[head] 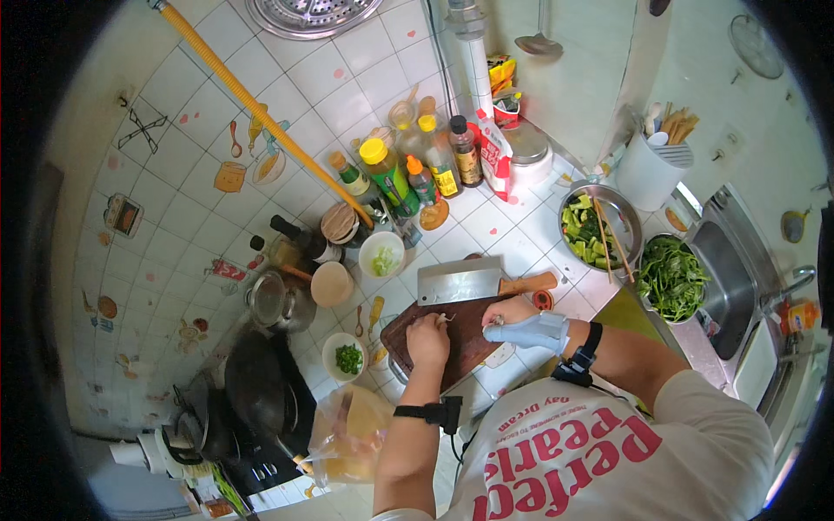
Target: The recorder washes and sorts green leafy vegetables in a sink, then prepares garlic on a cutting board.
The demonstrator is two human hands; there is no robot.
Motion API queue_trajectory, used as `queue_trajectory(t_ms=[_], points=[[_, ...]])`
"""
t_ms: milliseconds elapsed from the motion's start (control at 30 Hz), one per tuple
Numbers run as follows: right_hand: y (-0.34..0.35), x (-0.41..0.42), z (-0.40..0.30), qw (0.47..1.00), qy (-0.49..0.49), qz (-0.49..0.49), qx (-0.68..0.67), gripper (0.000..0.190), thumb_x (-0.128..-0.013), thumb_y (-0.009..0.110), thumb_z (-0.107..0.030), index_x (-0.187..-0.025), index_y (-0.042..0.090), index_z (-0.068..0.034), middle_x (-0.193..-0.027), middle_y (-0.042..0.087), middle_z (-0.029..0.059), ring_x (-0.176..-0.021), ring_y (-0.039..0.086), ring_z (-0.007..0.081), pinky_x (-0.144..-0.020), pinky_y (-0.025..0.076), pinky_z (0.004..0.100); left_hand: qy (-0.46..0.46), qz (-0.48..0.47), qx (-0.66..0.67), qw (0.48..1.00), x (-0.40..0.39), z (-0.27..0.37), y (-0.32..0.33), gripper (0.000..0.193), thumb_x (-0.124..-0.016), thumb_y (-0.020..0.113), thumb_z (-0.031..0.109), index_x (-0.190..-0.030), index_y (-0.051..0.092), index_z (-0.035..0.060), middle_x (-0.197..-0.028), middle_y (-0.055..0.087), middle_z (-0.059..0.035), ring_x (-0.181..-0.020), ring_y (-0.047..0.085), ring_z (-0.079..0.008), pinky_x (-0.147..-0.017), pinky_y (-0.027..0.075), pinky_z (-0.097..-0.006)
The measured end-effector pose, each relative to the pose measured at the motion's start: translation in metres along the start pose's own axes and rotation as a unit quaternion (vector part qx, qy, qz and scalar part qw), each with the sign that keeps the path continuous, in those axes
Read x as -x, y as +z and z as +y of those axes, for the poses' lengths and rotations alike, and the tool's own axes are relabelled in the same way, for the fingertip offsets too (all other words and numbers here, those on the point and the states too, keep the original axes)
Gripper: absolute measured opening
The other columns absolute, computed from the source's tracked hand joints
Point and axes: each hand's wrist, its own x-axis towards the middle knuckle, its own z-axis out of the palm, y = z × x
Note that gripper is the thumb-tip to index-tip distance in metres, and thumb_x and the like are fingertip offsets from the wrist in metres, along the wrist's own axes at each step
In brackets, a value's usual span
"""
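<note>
My left hand [428, 340] rests over the left part of a brown wooden cutting board [466, 342]. Its fingertips close on a small white piece [445, 318], possibly garlic. Over the board's right side, my right hand [511, 314] has curled fingers and wears a grey-blue wrist wrap [531, 332]. Something small and pale may be between its fingertips; I cannot make it out. A cleaver [459, 281] with a wooden handle lies across the board's far edge, just beyond both hands.
Bowls of chopped greens [349, 359] and pale slices [383, 259] stand left. A plastic bag [352, 433] hangs near my left forearm, by a black wok [260, 384]. Right are a steel bowl of cut vegetables with chopsticks [603, 228], leafy greens [672, 277] and a sink [723, 273]. Bottles [391, 176] line the back.
</note>
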Motion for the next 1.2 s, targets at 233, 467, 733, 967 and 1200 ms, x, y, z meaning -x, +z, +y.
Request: queue_trajectory(t_ms=[233,467,733,967,1200], points=[[-0.007,-0.013,-0.025,0.988,-0.151,-0.017,0.041,0.025,-0.085,0.065,-0.028,-0.095,0.069,-0.005,-0.090,0.069,0.0155,-0.083,0.068,0.0293,-0.074,0.053,0.0369,-0.143,-0.148,0.491,0.847,0.020,0.031,-0.017,0.015,-0.090,0.066,0.006,-0.102,0.070,-0.0036,-0.082,0.069,-0.0052,-0.073,0.063,-0.0091,-0.065,0.053,-0.0229],[-0.005,-0.011,-0.028,0.974,-0.187,-0.042,0.120,0.023,-0.083,0.069,-0.026,-0.094,0.071,-0.005,-0.084,0.068,0.0157,-0.079,0.067,0.0317,-0.072,0.053,0.0384,-0.144,-0.155,0.450,0.868,0.031,0.039,-0.030,0.016,-0.090,0.066,0.006,-0.101,0.071,-0.0030,-0.080,0.069,-0.0042,-0.067,0.059,-0.0083,-0.061,0.048,-0.0218],[0.002,-0.015,-0.016,0.978,-0.177,-0.056,0.094,0.026,-0.083,0.069,-0.030,-0.087,0.070,-0.005,-0.075,0.067,0.0147,-0.070,0.066,0.0283,-0.065,0.052,0.0367,-0.067,-0.165,0.344,0.922,0.036,0.041,-0.049,0.016,-0.088,0.066,0.004,-0.103,0.072,0.0002,-0.080,0.069,-0.0047,-0.069,0.059,-0.0079,-0.064,0.048,-0.0233],[-0.002,-0.011,-0.024,0.996,-0.028,-0.026,-0.075,0.029,-0.088,0.067,-0.032,-0.097,0.071,-0.005,-0.076,0.068,0.0064,-0.070,0.061,0.0090,-0.064,0.049,0.0286,-0.101,-0.142,0.535,0.827,0.030,0.021,-0.035,0.016,-0.092,0.063,0.003,-0.107,0.065,0.0005,-0.091,0.069,-0.0026,-0.076,0.060,-0.0093,-0.068,0.049,-0.0231],[-0.004,-0.008,-0.040,0.997,0.020,-0.014,-0.078,0.029,-0.087,0.069,-0.029,-0.103,0.070,-0.005,-0.082,0.069,0.0062,-0.076,0.062,0.0101,-0.069,0.050,0.0281,-0.097,-0.142,0.553,0.815,0.030,0.017,-0.028,0.017,-0.098,0.053,0.007,-0.109,0.063,-0.0012,-0.094,0.068,-0.0045,-0.078,0.060,-0.0096,-0.068,0.049,-0.0236]])
